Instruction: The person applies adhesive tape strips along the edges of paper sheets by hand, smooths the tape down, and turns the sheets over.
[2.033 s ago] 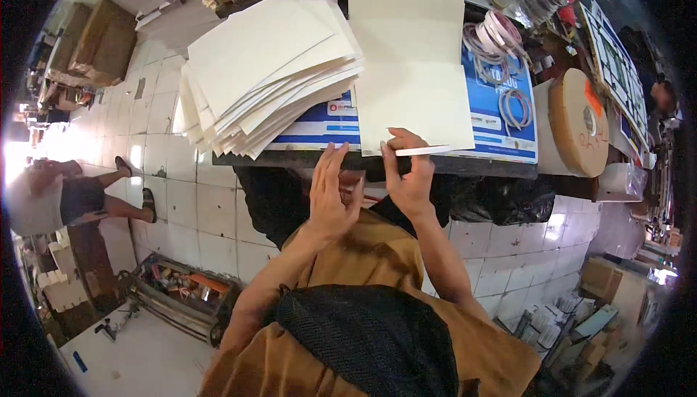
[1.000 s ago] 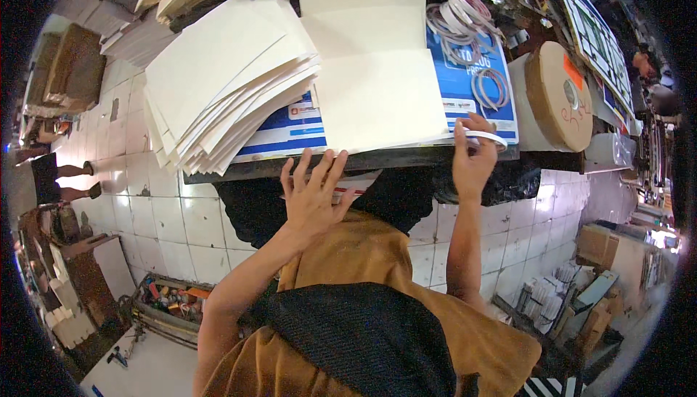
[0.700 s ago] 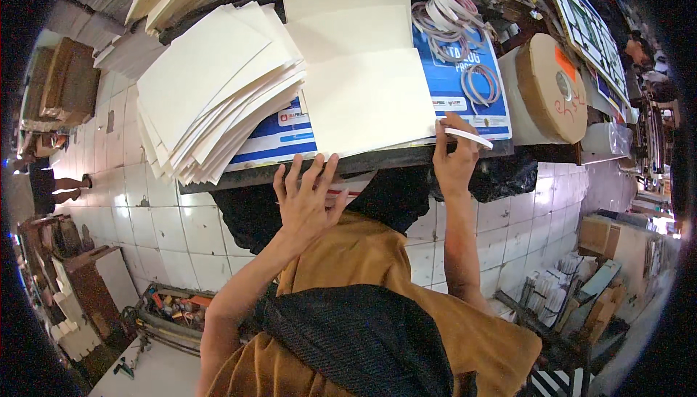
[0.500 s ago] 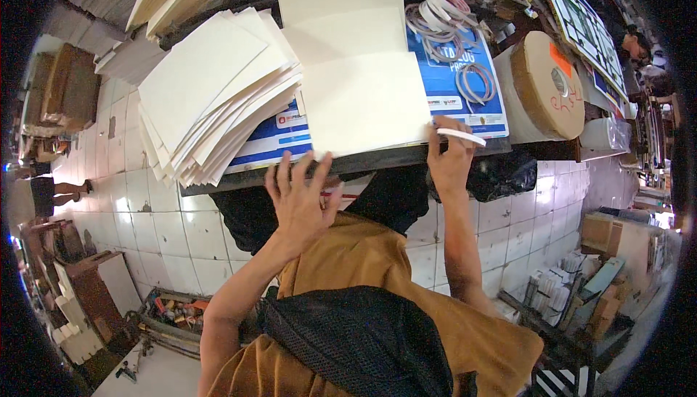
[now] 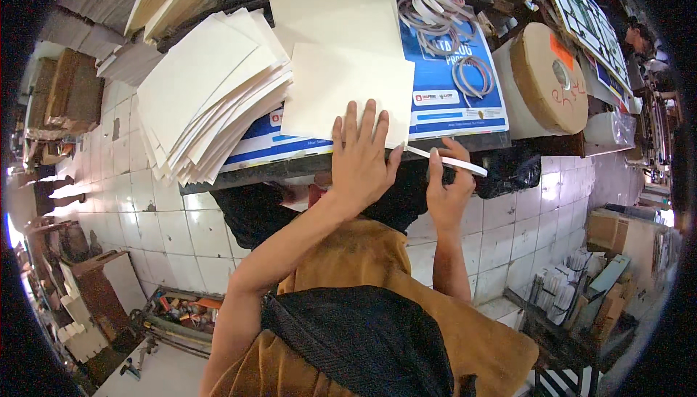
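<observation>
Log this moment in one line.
left hand: on cream sheet | right hand: holding white tape roll | tape strip: at sheet's corner

Between white strip [image 5: 468, 165] and coiled rings [image 5: 427, 14], both obstructing, the blue sheet [image 5: 434, 80] leaves room.

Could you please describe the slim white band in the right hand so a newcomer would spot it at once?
Find the printed blue sheet, then drop below its near edge to the right hand. The slim white band passes through its grip, one end by the near right corner of the cream sheet. Unlike the rings lying on the blue sheet, it is held.
</observation>
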Demonstrator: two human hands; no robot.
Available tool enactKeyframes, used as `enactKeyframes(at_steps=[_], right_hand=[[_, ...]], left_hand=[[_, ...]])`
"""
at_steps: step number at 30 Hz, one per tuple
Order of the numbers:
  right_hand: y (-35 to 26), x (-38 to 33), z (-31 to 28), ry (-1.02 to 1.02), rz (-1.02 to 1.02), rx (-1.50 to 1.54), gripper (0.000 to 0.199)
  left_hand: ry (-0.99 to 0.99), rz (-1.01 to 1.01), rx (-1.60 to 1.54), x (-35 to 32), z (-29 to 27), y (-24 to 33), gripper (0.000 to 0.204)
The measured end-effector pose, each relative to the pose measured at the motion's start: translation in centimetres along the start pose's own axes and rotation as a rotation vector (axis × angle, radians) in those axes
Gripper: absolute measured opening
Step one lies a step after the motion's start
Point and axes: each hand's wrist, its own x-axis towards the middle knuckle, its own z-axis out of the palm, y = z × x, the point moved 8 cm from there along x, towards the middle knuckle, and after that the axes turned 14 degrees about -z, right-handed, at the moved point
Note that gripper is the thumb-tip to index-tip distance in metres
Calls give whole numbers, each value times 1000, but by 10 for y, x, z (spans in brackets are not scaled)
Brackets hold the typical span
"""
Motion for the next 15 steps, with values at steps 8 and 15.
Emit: enactKeyframes(at_steps=[8,15], right_hand=[[-72,-13,-13,-40,-598,-54,8],[-11,-19,-86,437,-244,53,19]], left_hand=[[-47,-80,-5,1,11,-3,70],[-352,206,28,-39,-15,17,67]])
